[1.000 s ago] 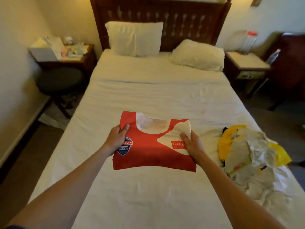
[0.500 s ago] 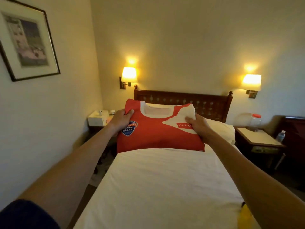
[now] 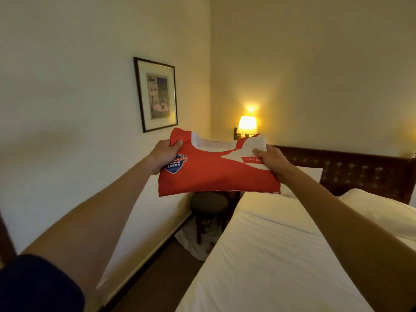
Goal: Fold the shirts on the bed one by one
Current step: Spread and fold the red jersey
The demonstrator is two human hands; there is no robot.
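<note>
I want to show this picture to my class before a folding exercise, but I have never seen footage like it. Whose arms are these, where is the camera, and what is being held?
There is no machine here. The camera sits on a person's head and looks forward and down, so the two bare arms reaching out are that person's own. The left hand and right hand each grip one side of a folded red shirt, holding it up in the air beside the bed. The bed has white sheets and a dark wooden headboard. Behind are a lit wall lamp, a framed picture and a round stool.
</note>
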